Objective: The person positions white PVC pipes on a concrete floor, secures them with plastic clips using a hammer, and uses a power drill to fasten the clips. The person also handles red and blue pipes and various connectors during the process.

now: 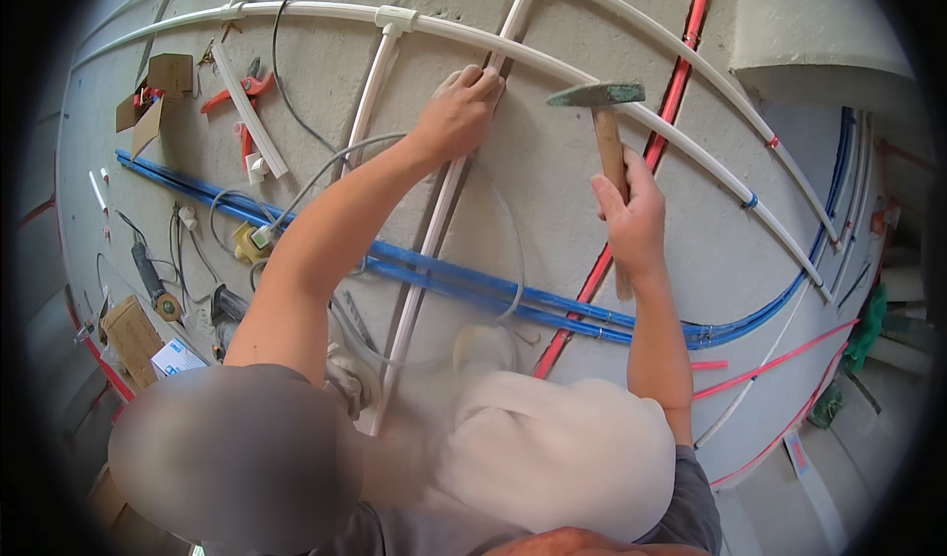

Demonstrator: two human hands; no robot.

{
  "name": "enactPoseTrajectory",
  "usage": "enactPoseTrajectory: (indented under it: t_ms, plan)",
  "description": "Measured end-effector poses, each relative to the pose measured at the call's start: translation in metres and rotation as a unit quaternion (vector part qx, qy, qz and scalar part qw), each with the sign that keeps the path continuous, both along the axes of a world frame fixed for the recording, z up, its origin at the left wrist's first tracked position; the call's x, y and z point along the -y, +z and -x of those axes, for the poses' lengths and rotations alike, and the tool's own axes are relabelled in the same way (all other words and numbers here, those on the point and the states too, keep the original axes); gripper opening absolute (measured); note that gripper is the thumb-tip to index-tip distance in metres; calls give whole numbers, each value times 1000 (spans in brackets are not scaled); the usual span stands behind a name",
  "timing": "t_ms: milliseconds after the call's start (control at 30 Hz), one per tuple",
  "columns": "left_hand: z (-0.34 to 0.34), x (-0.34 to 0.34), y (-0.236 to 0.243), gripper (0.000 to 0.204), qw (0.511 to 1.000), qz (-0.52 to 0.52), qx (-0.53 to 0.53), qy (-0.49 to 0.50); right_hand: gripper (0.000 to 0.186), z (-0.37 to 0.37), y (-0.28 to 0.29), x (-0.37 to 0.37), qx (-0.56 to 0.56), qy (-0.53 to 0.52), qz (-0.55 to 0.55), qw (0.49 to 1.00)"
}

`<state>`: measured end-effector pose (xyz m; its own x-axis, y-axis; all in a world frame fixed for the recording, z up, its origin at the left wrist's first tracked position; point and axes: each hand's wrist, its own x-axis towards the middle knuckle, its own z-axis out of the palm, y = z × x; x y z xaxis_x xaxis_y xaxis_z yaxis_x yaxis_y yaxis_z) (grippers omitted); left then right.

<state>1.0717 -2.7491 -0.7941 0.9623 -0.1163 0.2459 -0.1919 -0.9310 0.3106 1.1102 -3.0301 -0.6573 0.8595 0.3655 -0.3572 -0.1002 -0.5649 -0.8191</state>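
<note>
My right hand (631, 211) is wrapped round the wooden handle of a hammer (597, 94); its worn, greenish head is raised clear of the floor. To the left, my left hand (464, 112) presses down at a white pipe (431, 235) that lies in a groove across the concrete floor. Its fingers are pinched together at the pipe's edge, and whatever they hold is hidden. Just beyond the fingers, a long curved white pipe (473, 35) with a tee fitting (396, 18) crosses the floor. The hammer head is beside this curved pipe, apart from my left hand.
Blue pipes (493, 295) and a red pipe (681, 82) cross the floor. At the left are a cardboard box (170, 74), a red-handled pipe cutter (242, 92), a white pipe offcut (247, 110), an angle grinder (150, 275) and a loose grey cable (330, 173).
</note>
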Motion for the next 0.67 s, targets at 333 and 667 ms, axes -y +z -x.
enactPoseTrajectory:
  t_ms: [333,667]
  plan:
    - [9,9,9,24,993,83,50,69,45,-4,-31,1,139,109,62,982]
    - [11,9,-4,41,978,122,63,157,48,-40,-63,-31,263,213,39,940]
